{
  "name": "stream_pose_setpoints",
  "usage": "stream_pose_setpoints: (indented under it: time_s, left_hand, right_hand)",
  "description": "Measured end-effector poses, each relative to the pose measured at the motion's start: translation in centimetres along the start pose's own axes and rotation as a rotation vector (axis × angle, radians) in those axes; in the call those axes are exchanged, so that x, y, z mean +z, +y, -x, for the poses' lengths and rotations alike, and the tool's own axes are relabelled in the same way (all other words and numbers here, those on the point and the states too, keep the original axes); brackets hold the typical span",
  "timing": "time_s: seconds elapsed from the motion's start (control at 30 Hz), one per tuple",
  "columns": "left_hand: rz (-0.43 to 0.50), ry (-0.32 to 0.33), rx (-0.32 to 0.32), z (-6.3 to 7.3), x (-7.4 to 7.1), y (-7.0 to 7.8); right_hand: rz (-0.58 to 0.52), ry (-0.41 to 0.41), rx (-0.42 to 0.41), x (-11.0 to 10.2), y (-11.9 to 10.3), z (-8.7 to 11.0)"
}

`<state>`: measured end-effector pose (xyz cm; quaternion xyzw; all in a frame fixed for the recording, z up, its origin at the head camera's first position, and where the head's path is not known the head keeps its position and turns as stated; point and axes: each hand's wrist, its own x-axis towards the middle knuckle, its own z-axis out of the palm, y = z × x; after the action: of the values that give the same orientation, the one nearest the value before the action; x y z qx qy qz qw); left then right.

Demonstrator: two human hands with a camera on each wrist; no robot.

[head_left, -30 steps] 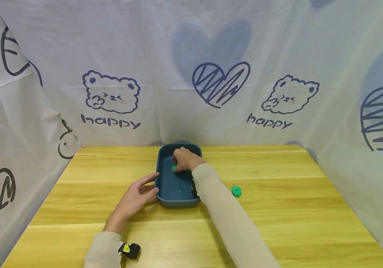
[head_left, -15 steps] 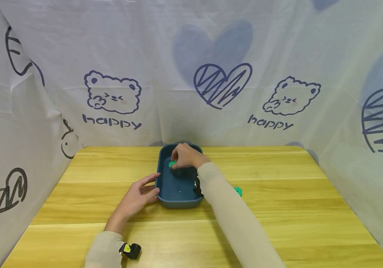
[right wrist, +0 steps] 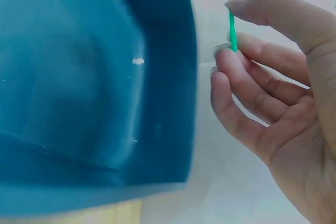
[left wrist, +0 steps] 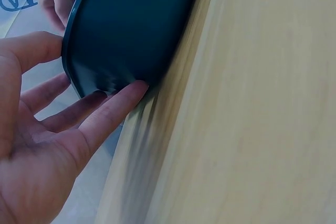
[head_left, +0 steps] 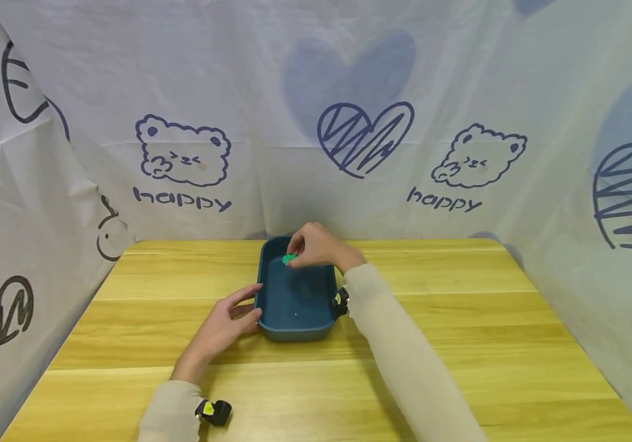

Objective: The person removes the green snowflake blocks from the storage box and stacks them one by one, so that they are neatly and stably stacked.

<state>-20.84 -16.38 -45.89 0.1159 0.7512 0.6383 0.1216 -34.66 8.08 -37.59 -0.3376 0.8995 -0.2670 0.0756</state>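
Observation:
A dark blue rectangular box (head_left: 296, 334) stands near the back edge of the wooden table. Against its left side rests my left hand (head_left: 226, 323), fingers spread. In the left wrist view these fingertips (left wrist: 137, 88) touch the box's wall and rim. Over the box's far end, my right hand (head_left: 316, 245) pinches a small green notched disc (head_left: 289, 258) between thumb and fingertips. Seen edge-on in the right wrist view, the disc (right wrist: 233, 32) is thin and flat, held beside the box wall (right wrist: 170, 77).
The wooden table (head_left: 459, 344) extends widely to both sides. A white printed cloth (head_left: 294, 92) hangs behind and beside it. A black wrist camera (head_left: 216, 412) sits on the left sleeve, another (head_left: 340, 301) on the right beside the box.
My right hand has risen from the box floor toward the far end with the green disc. A second green disc on the right of the table is now out of sight at the right sleeve.

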Motion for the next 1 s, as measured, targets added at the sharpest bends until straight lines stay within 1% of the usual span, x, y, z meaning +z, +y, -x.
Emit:
stream_pose_setpoints:
  time_s: [0.2, 0.4, 0.5, 0.63, 0.77, 0.87, 1.0]
  left_hand:
    - [0.012, 0.007, -0.001, 0.0, 0.1, 0.0]
    - [0.008, 0.01, 0.006, 0.0, 0.1, 0.0]
    - [0.006, 0.007, 0.006, -0.1, 0.1, 0.0]
    - [0.01, 0.005, 0.006, 0.0, 0.1, -0.1]
    - [0.007, 0.003, 0.007, -0.1, 0.0, -0.1]
    - [0.005, 0.005, 0.006, -0.1, 0.0, -0.2]
    - [-0.002, 0.005, 0.009, -0.1, 0.1, -0.1]
  right_hand:
    - [-0.011, 0.018, -0.045, -1.4, -0.8, 2.2]
    - [-0.026, 0.032, -0.05, -1.9, -1.1, 4.5]
    - [-0.029, 0.037, -0.035, -1.9, -0.9, 5.7]
    - [-0.053, 0.044, 0.007, -2.0, -0.4, 7.3]
    - [-0.067, 0.066, 0.039, -2.0, 0.1, 9.2]
    - [-0.053, 0.093, 0.034, -2.0, 0.7, 10.5]
    - [-0.022, 0.128, 0.049, -2.0, 1.8, 12.2]
